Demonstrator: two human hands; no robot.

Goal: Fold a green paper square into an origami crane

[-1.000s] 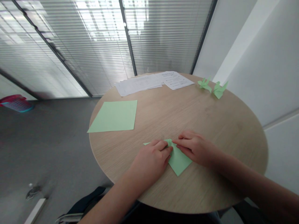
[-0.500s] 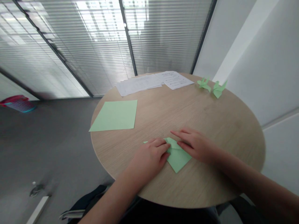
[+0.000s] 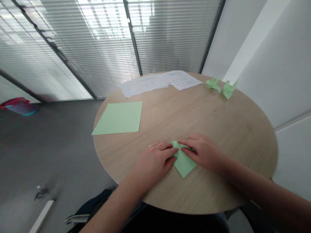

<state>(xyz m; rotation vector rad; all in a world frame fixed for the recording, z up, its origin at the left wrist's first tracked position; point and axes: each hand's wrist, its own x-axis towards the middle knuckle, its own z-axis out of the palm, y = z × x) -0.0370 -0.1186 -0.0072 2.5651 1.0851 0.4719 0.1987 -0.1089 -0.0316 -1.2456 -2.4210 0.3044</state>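
Note:
A folded piece of green paper (image 3: pixel 185 164) lies near the front of the round table, one pointed corner facing me. My left hand (image 3: pixel 157 159) covers its left part, fingers bent and pressed together on it. A small tip of paper sticks out beyond those fingers. From the right, my right hand (image 3: pixel 201 149) has its thumb and fingertips closed on the paper's upper right edge. The fingertips of both hands are close together at the top of the fold. Parts of the paper are hidden under the hands.
A flat green sheet (image 3: pixel 119 118) lies at the table's left, one corner past the edge. White printed papers (image 3: pixel 148 84) are at the back. Two folded green paper cranes (image 3: pixel 213 84) stand at the back right. On the floor at left is a red and blue basket (image 3: pixel 20 106).
My right hand has moved slightly left, its fingertips coming down onto the paper's upper edge, close to the left hand. The left hand has stayed on the paper.

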